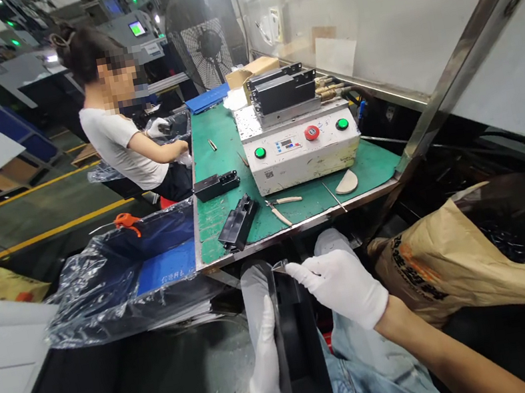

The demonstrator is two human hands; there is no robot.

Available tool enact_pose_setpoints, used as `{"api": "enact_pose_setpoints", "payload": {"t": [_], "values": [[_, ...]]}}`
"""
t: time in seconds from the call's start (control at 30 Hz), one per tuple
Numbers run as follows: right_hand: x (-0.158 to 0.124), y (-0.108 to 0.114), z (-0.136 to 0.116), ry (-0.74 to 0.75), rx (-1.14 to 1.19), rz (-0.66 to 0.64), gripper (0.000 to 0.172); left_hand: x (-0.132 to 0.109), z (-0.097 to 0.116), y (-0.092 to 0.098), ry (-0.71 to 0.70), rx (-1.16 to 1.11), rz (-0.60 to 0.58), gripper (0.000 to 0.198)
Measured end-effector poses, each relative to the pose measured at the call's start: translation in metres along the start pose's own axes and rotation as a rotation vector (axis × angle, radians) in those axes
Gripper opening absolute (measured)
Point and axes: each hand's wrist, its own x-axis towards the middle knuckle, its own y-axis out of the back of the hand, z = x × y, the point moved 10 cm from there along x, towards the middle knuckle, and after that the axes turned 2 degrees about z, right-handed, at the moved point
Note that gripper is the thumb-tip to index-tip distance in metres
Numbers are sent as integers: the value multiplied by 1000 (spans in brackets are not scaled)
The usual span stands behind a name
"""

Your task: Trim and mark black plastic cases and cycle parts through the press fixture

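Green matting topped the workbench (pixel 218 231), and it looked partway through a batch, I'd say: one black plastic housing (pixel 295 340) was in hand in front of the white control box (pixel 308 167), two mounted housings (pixel 285 93) sat on top of that box, and two loose housings (pixel 238 223) lay to its near left. Couldn't tell which of those were finished, but the held one wasn't set down yet, so at least that seemed left.

Further left of the control box, a plastic-lined bin (pixel 84 275) was all crinkly, shiny film. Low to the box's right slumped a creased brown paper sack (pixel 436 260). The box itself was scuffed and stained, with a sloping front.

The held housing was long, dull black and trough-shaped. Left hand (pixel 266 368), white glove: thumb flat along its side, other fingers hidden, so no clue if they were spread. Right hand (pixel 343 284), also gloved: fingers curled, thumb and index pressed together at the housing's top end. Couldn't make out whether they pinched the rim or something thin.

Smallest bits, just in front of the control box: pale-handled pliers (pixel 289 199), a skinny rod (pixel 335 198) and a smooth beige half-disc (pixel 347 182).
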Motion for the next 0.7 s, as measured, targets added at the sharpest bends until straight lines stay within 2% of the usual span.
{"api": "enact_pose_setpoints", "payload": {"t": [0.13, 0.2, 0.3, 0.43, 0.53, 0.7], "values": [[2, -6, -1, 31, -107, -82, 54, -2, -14, 2, 146, 28, 13, 65], [2, -7, 1, 23, -132, -97, 53, -5, -15, 1, 168, 15, 52, 66], [-2, -6, 7, -11, -150, -90, 55, -8, -12, -4, 146, -12, 100, 59], [-9, -5, 13, -17, -155, -74, 56, -10, 3, -15, 0, 12, 98, 49], [-15, -4, 10, 16, -134, -65, 57, -10, -1, -18, 42, 16, 89, 50], [-25, -4, 0, 39, -115, -61, 59, -5, -6, -10, 107, 23, 123, 56]]}}
